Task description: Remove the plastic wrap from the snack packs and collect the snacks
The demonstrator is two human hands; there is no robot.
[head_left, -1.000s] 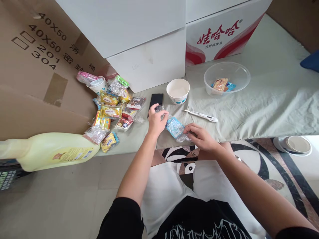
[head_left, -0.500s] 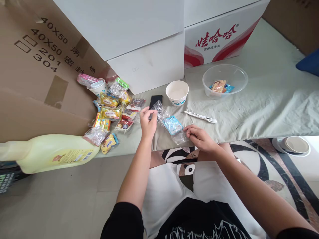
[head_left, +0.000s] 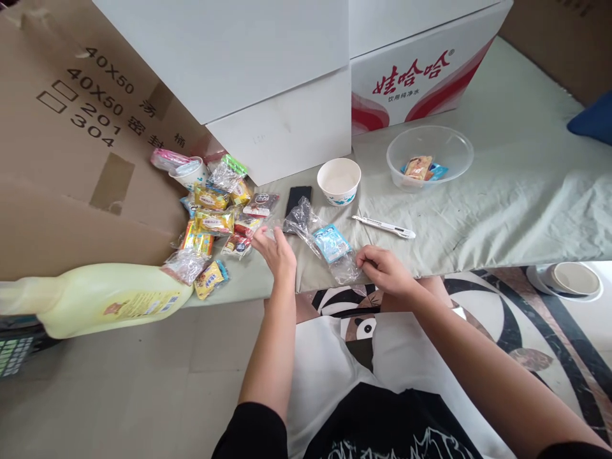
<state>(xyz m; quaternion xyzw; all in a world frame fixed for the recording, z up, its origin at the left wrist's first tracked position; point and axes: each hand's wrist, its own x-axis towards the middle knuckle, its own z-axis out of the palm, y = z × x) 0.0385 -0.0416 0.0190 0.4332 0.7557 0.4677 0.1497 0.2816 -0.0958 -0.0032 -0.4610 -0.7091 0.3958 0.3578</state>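
A clear plastic bag with a blue snack packet inside lies on the pale cloth. My right hand pinches the bag's near end, fingers closed. My left hand has let go of the bag and hovers to its left with fingers spread, close to a pile of several colourful snack packets. A black phone lies just behind the bag.
A white paper bowl, a white thermometer-like stick and a clear plastic bowl holding snack packets sit on the cloth. A yellow jug lies at the left. Cardboard and white boxes stand behind.
My left hand released the bag's far end and moved left toward the snack pile, opening its fingers. The bag now lies flatter on the cloth. My right hand stays pinched on it.
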